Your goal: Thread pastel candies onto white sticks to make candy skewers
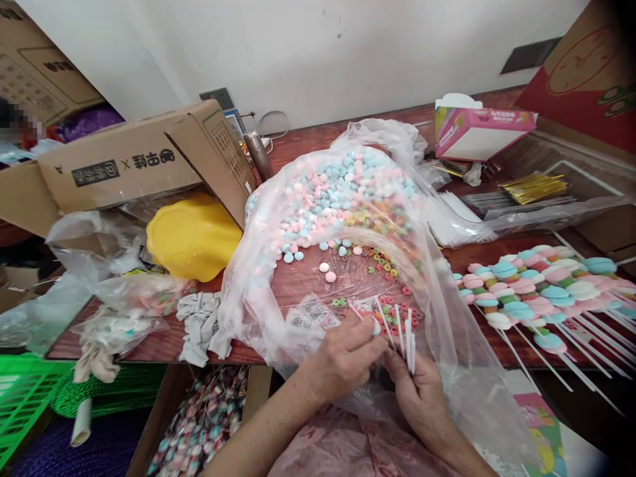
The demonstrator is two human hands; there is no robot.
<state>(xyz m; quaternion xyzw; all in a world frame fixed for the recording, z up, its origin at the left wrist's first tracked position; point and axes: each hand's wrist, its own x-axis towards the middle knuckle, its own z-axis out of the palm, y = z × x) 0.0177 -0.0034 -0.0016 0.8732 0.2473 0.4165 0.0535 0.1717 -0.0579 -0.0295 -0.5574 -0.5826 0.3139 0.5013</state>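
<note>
My right hand (420, 387) is closed around several white lollipop sticks (410, 341), which point up and away from me. Close beside it, my left hand (348, 354) is closed in a pinch on a small pale candy (376, 326), partly hidden by the fingers. Whether that candy is threaded on a stick I cannot tell. Both hands are over the near edge of a clear plastic bag (238, 291) spread on the table. Inside it lie a heap of pink, blue and white candies (342, 179) and loose ring-shaped candies (380, 258).
Finished-looking candy skewers (541, 285) are piled at the right. Behind them stands a clear bin (561, 218) with gold twist ties (534, 187). To the left are a cardboard box (129, 159), a yellow bowl (193, 237) and grey gloves (201, 324). Below, a box holds more candy skewers (199, 417).
</note>
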